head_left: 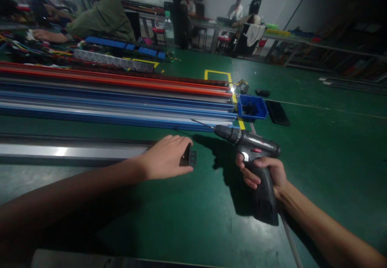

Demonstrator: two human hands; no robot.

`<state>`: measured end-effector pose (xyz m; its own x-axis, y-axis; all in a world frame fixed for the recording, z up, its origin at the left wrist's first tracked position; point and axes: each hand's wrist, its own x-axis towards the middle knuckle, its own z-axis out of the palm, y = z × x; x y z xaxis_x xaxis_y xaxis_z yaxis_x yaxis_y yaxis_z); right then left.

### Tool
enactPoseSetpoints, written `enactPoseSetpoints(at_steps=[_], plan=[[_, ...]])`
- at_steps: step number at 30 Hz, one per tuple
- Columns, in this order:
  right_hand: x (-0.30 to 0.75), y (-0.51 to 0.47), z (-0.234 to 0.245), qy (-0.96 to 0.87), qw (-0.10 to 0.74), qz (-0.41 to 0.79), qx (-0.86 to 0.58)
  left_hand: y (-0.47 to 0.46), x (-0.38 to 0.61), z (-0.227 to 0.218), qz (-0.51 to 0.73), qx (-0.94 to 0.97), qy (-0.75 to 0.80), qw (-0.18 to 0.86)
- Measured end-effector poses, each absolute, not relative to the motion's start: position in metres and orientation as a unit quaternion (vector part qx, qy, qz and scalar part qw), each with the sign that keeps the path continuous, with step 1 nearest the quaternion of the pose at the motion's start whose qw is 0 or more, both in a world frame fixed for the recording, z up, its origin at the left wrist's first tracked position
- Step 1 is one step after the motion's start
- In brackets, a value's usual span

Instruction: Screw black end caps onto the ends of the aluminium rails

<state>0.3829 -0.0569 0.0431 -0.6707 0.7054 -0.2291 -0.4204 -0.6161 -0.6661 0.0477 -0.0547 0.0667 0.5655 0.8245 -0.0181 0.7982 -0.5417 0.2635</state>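
Note:
My right hand [266, 173] is wrapped round the grip of a black cordless drill [256, 143], with a finger at its trigger. The drill's long thin bit points left, above the green tabletop. At the centre, my left hand [169, 157] grips the right end of a long metal profile [75, 150], which has dark edges and a bright silver face. A small black end cap [192, 158] shows at that end, by my left fingertips and thumb. The palm side of my left hand is hidden.
Long blue profiles [121, 109] and orange-red profiles [121, 78] lie behind. A blue bin [252, 107] with dark small parts stands at their right end, beside a black flat object [277, 113]. A bottle [168, 28], wiring and a co-worker's green sleeve [99, 20] are farther back.

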Motion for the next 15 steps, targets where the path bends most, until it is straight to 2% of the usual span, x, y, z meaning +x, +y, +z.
enactPoseSetpoints(at_steps=[8,12,15], plan=[[0.409,-0.069,0.056,-0.323,0.335,0.838,-0.287,-0.055,0.041,0.071,0.038,0.874,0.458,0.157],[0.422,-0.072,0.059,-0.342,0.328,0.828,-0.299,-0.042,0.022,0.092,-0.005,0.867,0.427,0.255],[0.425,-0.074,0.053,-0.342,0.325,0.831,-0.296,-0.021,0.015,0.098,0.041,0.843,0.417,0.337]])
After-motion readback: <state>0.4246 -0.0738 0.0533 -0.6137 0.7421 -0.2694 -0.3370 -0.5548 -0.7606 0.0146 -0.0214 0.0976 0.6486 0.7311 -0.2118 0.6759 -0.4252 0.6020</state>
